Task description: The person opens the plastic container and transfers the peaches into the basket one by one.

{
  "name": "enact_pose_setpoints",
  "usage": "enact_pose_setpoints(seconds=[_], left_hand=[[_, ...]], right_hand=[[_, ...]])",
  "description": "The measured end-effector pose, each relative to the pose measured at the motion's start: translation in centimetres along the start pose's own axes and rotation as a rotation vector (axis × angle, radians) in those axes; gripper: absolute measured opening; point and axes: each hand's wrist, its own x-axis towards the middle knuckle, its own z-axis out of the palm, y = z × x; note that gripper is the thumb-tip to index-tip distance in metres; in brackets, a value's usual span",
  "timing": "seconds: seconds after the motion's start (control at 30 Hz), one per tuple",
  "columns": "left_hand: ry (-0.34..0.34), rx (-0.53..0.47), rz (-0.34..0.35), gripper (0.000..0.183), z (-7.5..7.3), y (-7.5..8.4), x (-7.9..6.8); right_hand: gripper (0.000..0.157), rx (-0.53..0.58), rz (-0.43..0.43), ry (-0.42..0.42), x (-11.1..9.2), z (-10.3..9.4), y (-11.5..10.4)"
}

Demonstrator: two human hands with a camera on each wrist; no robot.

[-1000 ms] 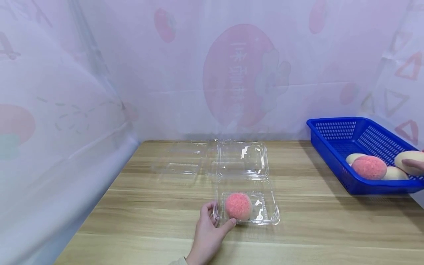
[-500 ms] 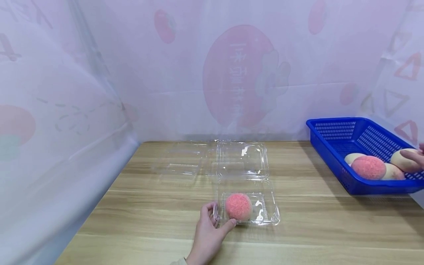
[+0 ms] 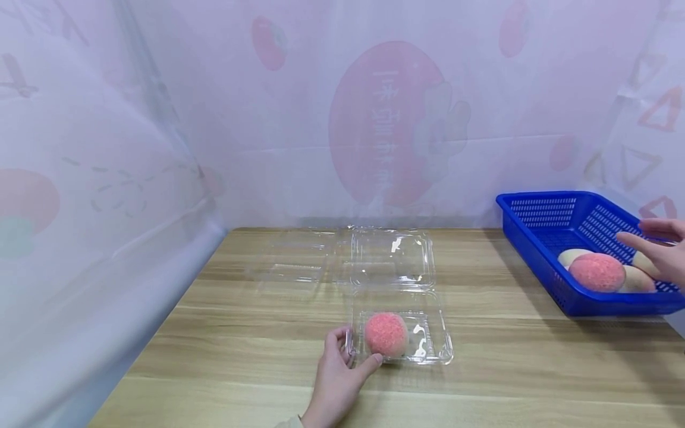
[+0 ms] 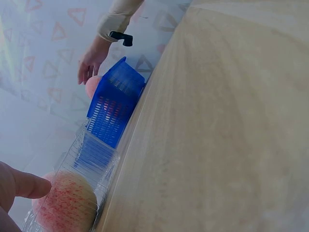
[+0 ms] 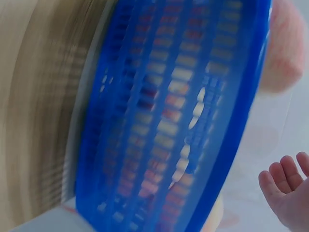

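My left hand [image 3: 339,377] pinches the left front corner of an open clear plastic clamshell box [image 3: 436,327], thumb at the front edge and fingers along the left side. In the box's left half sits a pink-and-cream peach [image 3: 385,334]; in the left wrist view the thumb tip is beside that peach [image 4: 67,203]. Over the right side of a blue basket [image 3: 567,300] hovers my right hand [image 3: 663,252], fingers extended and holding nothing. Below it lie several peaches, among them a pink one [image 3: 596,272] and a paler one partly hidden by the hand.
The box's hinged lid [image 3: 393,258] lies open toward the back. More clear boxes [image 3: 294,261], hard to make out, are at its left. A printed cloth [image 3: 267,178] hangs behind the wooden table [image 3: 241,356] and along both sides.
My right hand has come further into view, moving left and up off a pale peach, which has shifted slightly left in the basket. The left hand and box stay put.
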Motion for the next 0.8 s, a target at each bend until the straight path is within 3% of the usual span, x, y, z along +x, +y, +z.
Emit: enact_pose_setpoints(seconds=[0.1, 0.23, 0.37, 0.63, 0.8], left_hand=[[-0.003, -0.001, -0.006, 0.075, 0.0, 0.0, 0.0], [-0.008, -0.003, -0.013, 0.075, 0.0, 0.1, 0.0], [-0.014, -0.02, -0.009, 0.075, 0.1, 0.1, -0.1], [-0.023, -0.037, -0.009, 0.075, 0.3, 0.1, -0.1], [-0.019, -0.04, -0.007, 0.075, 0.3, 0.1, -0.1]], right_hand=[[0.04, 0.046, -0.05, -0.061, -0.5, 0.2, -1.1], [0.074, -0.027, -0.084, -0.133, -1.2, 0.8, -2.9], [0.082, -0.027, -0.102, -0.17, -1.8, 1.2, -4.4], [0.071, 0.064, -0.183, -0.132, -2.7, 1.7, -6.1], [0.059, 0.135, -0.283, -0.139, -3.8, 2.3, -7.6]])
